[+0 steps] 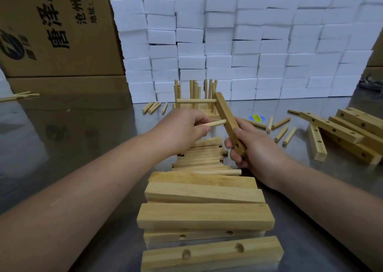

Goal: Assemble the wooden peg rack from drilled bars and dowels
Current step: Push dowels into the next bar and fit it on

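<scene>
The person's right hand (255, 147) grips a drilled bar (226, 114) by its near end, the fingers (235, 156) curled round the wood and the thumb laid along its upper face. The bar is held above the desk (83, 126), tilted, with its far end up and away. One open hole shows in the near end, just by the fingers.

A seated dowel (194, 101) sticks out of the bar's far end, level and pointing left. The left hand (182, 129) pinches a second dowel (216, 123) between thumb and fingertips, the fingers clamped on its left part. Its free end meets the side of the bar about midway along; whether it has entered a hole cannot be told.

Under the hands lies a pile of dowels (203, 157), side by side on the desk. Nearer the camera sits a stack of bars (205, 215), some showing holes. To the right lie more drilled bars (348, 135), overlapping, and loose dowels (281, 133) are scattered between them and the right hand.

Behind the held bar stands a cluster of upright pegs (199, 91) on a wooden base, partly hidden. A few short dowels (152, 107) lie left of it. A wall of white foam blocks (248, 44) rises at the back, with cardboard boxes (58, 29) behind and to the left.
</scene>
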`<control>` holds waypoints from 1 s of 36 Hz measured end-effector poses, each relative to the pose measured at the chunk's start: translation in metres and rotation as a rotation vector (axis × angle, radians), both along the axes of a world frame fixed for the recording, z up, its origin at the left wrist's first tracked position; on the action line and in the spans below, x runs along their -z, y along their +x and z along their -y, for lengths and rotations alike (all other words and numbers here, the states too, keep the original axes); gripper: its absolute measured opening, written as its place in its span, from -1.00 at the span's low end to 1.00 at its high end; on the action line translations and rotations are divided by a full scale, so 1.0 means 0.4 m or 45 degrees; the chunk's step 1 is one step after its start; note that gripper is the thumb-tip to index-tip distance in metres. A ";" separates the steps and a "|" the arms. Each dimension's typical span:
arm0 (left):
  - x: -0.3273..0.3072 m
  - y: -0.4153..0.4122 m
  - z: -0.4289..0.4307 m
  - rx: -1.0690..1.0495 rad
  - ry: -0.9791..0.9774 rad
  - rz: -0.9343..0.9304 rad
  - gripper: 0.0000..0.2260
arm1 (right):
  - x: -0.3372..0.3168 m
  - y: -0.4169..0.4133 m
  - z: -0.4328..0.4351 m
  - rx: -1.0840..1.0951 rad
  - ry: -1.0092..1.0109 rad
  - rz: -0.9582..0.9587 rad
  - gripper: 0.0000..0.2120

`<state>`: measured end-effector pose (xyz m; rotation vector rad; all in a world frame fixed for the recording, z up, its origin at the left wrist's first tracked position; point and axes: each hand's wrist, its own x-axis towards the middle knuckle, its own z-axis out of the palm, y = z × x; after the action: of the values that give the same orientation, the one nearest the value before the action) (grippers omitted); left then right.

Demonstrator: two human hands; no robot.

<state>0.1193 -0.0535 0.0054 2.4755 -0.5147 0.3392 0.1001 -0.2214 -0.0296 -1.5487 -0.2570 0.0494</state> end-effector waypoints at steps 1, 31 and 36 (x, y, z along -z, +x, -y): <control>0.000 0.001 -0.002 0.000 0.016 0.019 -0.80 | -0.001 -0.001 -0.001 -0.001 -0.009 0.002 -0.67; 0.003 -0.003 -0.001 0.055 -0.265 -0.146 -0.81 | -0.008 -0.028 -0.013 0.072 -0.172 0.149 -0.70; -0.003 -0.001 0.002 0.027 -0.324 -0.208 -0.81 | -0.013 -0.024 -0.012 0.111 -0.171 0.154 -0.69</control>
<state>0.1189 -0.0543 0.0067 2.2262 -0.4027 0.1788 0.0907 -0.2166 -0.0244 -1.6974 -0.2866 -0.0977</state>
